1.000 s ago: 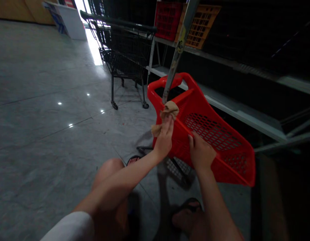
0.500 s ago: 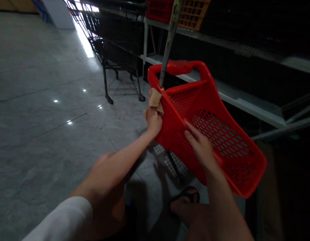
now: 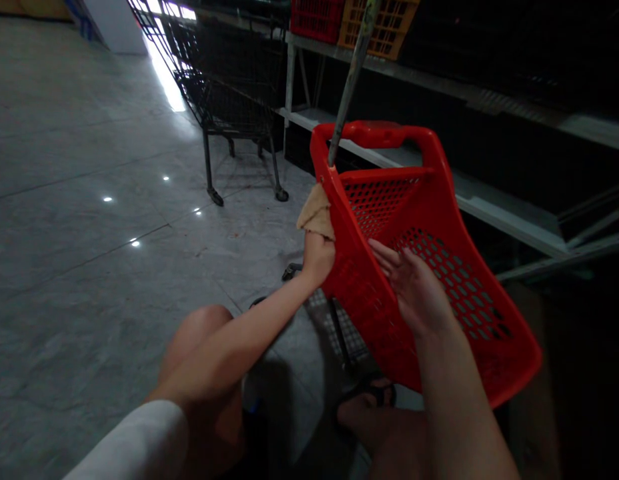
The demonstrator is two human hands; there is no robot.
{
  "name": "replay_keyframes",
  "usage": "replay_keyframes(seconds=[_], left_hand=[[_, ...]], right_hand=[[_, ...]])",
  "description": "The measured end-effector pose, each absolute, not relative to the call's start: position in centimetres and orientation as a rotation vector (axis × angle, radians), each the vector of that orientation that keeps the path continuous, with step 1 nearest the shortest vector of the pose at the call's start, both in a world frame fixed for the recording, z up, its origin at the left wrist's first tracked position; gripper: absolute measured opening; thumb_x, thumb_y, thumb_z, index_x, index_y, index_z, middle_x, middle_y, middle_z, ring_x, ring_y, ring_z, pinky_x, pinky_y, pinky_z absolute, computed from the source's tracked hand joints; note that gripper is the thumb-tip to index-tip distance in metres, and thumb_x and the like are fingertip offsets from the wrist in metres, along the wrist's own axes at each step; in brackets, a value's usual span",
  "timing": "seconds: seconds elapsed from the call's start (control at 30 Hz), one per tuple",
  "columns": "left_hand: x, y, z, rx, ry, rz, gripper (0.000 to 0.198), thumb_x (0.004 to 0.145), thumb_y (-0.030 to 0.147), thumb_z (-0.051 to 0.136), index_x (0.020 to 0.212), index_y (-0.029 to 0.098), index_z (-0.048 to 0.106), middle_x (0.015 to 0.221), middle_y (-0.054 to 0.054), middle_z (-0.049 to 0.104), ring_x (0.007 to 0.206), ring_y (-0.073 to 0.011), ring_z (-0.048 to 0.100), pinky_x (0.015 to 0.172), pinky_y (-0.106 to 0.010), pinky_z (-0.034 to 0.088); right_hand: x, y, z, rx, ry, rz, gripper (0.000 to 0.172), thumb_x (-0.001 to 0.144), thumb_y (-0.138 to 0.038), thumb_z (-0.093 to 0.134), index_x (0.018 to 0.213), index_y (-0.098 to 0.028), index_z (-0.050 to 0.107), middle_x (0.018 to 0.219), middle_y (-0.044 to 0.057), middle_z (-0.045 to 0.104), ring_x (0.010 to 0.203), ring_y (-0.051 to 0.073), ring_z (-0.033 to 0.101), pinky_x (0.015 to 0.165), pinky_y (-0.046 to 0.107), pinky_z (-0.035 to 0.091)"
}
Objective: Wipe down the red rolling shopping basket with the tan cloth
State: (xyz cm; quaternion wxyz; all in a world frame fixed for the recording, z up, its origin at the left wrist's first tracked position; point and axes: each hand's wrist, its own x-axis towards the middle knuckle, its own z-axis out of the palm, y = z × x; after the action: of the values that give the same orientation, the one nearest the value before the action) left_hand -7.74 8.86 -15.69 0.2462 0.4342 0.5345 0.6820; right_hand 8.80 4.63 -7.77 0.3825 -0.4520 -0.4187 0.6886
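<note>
A red plastic shopping cart (image 3: 357, 277) with a slotted basket stands in front of me, its handle end away from me. My left hand (image 3: 318, 259) is closed on a tan cloth (image 3: 317, 212), which lies against the outer side of the cart below the handle. At the cart's near side rim, my right hand (image 3: 418, 287) has its fingers stretched out and its palm partly turned up. The fingertips touch or nearly touch the rim. Part of the cart's frame and wheels is hidden by my arms and legs.
A worn metal pole (image 3: 352, 87) rises by the cart's handle. Behind it stand a dark wire shopping cart (image 3: 234, 100) and a pale metal rack (image 3: 509, 227) carrying a red crate (image 3: 315, 20) and an orange crate (image 3: 382, 30). My sandalled foot (image 3: 369, 397) is beneath the red cart.
The red cart has shifted slightly right and turned. My left hand and cloth moved right and a little down with it. My right hand has loosened from the rim and opened.
</note>
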Motion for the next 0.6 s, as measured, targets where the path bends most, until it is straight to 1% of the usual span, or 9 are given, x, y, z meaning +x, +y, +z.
replay_keyframes(seconds=[0.1,0.2,0.27,0.33,0.4,0.47,0.5,0.53,0.6], left_hand=[[-7.2,9.2,-13.7,1.378,1.420,1.827,0.051,0.083,0.007,0.049,0.129,0.021,0.067,0.137,-0.007,0.068,0.143,-0.0259,0.051,0.127,-0.043,0.035],[-4.3,6.5,-14.8,1.484,1.413,1.709,0.063,0.082,0.004,0.044,0.141,0.022,0.059,0.152,-0.006,0.057,0.153,-0.0254,0.039,0.133,-0.045,0.023],[-2.1,3.9,-16.7,1.505,1.372,1.669,0.075,0.083,0.002,0.041,0.154,0.025,0.045,0.165,-0.003,0.041,0.159,-0.0208,0.026,0.135,-0.041,0.016],[-0.4,1.4,-18.8,1.550,1.329,1.619,0.082,0.085,0.001,0.038,0.162,0.026,0.027,0.173,-0.001,0.022,0.161,-0.0177,0.017,0.136,-0.039,0.013],[0.2,-0.3,-20.5,1.651,1.312,1.536,0.086,0.085,0.000,0.037,0.165,0.027,0.017,0.175,-0.001,0.011,0.162,-0.0180,0.012,0.136,-0.042,0.007],[-0.1,-0.9,-21.5,1.769,1.283,1.445,0.088,0.084,-0.002,0.038,0.164,0.029,0.018,0.175,0.000,0.009,0.162,-0.0190,0.010,0.136,-0.045,0.004],[-0.5,-0.6,-21.6,1.788,1.267,1.428,0.087,0.084,-0.001,0.040,0.164,0.029,0.021,0.175,-0.001,0.011,0.162,-0.0191,0.011,0.136,-0.045,0.005],[-1.1,0.1,-21.5,1.763,1.261,1.449,0.086,0.084,0.000,0.042,0.163,0.028,0.024,0.174,-0.002,0.016,0.162,-0.0192,0.014,0.136,-0.044,0.010],[-2.6,2.5,-20.8,1.568,1.309,1.606,0.080,0.085,0.004,0.050,0.159,0.026,0.032,0.169,-0.006,0.032,0.158,-0.0198,0.027,0.134,-0.039,0.021]], right_hand=[[8.1,4.3,-8.0,-1.143,-1.010,1.786,0.041,0.092,-0.045,0.048,0.115,-0.026,0.075,0.132,0.003,0.073,0.129,0.023,0.064,0.115,0.044,0.049],[8.1,4.3,-7.9,-1.140,-0.938,1.828,0.040,0.093,-0.041,0.044,0.113,-0.024,0.075,0.126,0.004,0.076,0.129,0.021,0.064,0.114,0.041,0.051],[8.6,4.5,-7.8,-1.101,-0.897,1.879,0.042,0.095,-0.040,0.040,0.114,-0.024,0.074,0.124,0.005,0.076,0.131,0.021,0.063,0.113,0.041,0.052],[9.3,4.8,-7.7,-1.044,-0.865,1.927,0.046,0.097,-0.040,0.035,0.119,-0.023,0.072,0.127,0.007,0.075,0.133,0.021,0.061,0.113,0.044,0.052],[9.9,5.1,-7.6,-1.006,-0.842,1.944,0.050,0.100,-0.042,0.031,0.124,-0.021,0.069,0.134,0.008,0.071,0.135,0.020,0.060,0.115,0.044,0.051],[10.4,5.2,-7.5,-0.989,-0.824,1.942,0.053,0.102,-0.043,0.027,0.127,-0.019,0.067,0.139,0.008,0.068,0.137,0.019,0.058,0.118,0.042,0.047],[10.5,5.2,-7.5,-0.984,-0.817,1.939,0.054,0.103,-0.044,0.025,0.128,-0.019,0.066,0.141,0.008,0.067,0.138,0.018,0.058,0.119,0.040,0.046],[10.6,5.2,-7.4,-0.980,-0.810,1.940,0.055,0.103,-0.045,0.024,0.128,-0.019,0.066,0.142,0.008,0.066,0.138,0.017,0.058,0.120,0.039,0.044],[10.6,5.1,-7.3,-0.979,-0.805,1.941,0.057,0.104,-0.047,0.021,0.128,-0.020,0.066,0.143,0.007,0.066,0.138,0.017,0.057,0.122,0.038,0.041]])
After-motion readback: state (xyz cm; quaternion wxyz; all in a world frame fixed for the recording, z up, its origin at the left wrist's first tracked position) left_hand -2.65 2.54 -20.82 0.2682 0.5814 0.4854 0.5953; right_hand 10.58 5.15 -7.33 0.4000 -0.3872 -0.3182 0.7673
